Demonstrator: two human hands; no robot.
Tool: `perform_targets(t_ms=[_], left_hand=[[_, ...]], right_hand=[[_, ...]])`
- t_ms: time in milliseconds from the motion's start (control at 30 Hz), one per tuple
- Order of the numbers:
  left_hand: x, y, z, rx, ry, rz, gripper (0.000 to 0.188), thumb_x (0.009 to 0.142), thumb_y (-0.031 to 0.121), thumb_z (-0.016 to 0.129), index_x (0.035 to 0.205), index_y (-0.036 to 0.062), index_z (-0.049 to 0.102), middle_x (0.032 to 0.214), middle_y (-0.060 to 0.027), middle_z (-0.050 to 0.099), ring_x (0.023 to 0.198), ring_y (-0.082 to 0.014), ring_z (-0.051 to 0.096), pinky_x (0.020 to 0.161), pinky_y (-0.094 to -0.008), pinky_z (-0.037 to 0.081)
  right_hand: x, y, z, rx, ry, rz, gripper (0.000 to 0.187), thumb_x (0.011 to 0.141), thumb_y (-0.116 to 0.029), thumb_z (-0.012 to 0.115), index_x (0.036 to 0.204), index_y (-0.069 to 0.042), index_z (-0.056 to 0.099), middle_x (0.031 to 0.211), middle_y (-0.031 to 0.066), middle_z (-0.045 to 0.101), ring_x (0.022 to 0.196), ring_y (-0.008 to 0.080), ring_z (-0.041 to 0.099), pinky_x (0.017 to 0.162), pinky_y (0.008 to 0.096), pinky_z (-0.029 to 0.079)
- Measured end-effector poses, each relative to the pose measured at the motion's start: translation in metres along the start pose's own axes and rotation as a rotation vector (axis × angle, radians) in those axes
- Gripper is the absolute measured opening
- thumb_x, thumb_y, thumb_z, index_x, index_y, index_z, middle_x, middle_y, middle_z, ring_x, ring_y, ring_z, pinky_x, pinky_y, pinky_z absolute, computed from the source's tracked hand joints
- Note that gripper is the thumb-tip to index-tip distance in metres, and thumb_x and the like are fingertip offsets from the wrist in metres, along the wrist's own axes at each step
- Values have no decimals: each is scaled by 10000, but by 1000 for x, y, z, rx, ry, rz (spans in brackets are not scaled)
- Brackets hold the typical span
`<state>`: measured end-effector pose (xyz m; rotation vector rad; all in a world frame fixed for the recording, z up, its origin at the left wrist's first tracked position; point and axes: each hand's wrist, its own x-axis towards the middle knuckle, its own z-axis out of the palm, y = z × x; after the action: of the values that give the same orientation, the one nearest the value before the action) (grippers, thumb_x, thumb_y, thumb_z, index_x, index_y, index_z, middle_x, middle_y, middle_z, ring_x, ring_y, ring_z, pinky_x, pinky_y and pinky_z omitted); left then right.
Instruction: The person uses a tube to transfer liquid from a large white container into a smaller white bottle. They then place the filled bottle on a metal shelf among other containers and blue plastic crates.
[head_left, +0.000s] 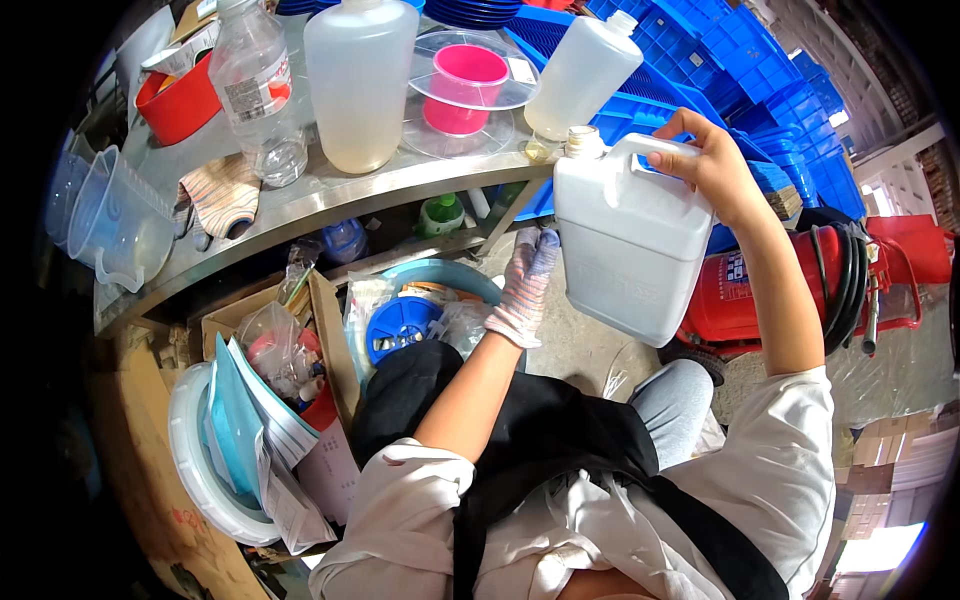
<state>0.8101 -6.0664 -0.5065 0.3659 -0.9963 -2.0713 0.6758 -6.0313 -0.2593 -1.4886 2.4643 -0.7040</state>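
Observation:
A white plastic jerrycan hangs tilted in front of me, off the table's near edge. My right hand, bare, is wrapped round its moulded handle. The threaded neck at its upper left seems to have no cap on. Beside the jerrycan's left wall is my left hand, in a striped knit glove with grey-blue fingertips. Its fingers stretch upward with nothing visible in them; whether they touch the wall I cannot tell.
On the metal table stand translucent bottles, a pink-cored spool, a striped glove and a measuring jug. Blue crates are piled behind. A red wheeled fire extinguisher stands right; an open carton sits below left.

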Motion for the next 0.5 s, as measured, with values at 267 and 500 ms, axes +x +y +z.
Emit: perform_targets(t_ms=[267, 500], left_hand=[[-3, -12, -1, -95, 40, 12, 341, 945, 400, 574, 1011, 67, 538, 913, -18, 552, 847, -95, 453, 787, -266, 385], [-1, -22, -10, -29, -4, -82, 563, 958, 484, 490, 1280, 22, 470, 1209, -131, 615, 1186, -173, 494, 1057, -327, 305]], right_hand=[[15, -12, 2, -87, -61, -42, 313, 758, -263, 786, 940, -81, 609, 855, 142, 663, 750, 205, 644, 675, 334, 509], [24, -20, 5, -106, -107, -37, 312, 756, -269, 782, 930, -75, 610, 807, 128, 646, 706, 185, 608, 645, 324, 485]])
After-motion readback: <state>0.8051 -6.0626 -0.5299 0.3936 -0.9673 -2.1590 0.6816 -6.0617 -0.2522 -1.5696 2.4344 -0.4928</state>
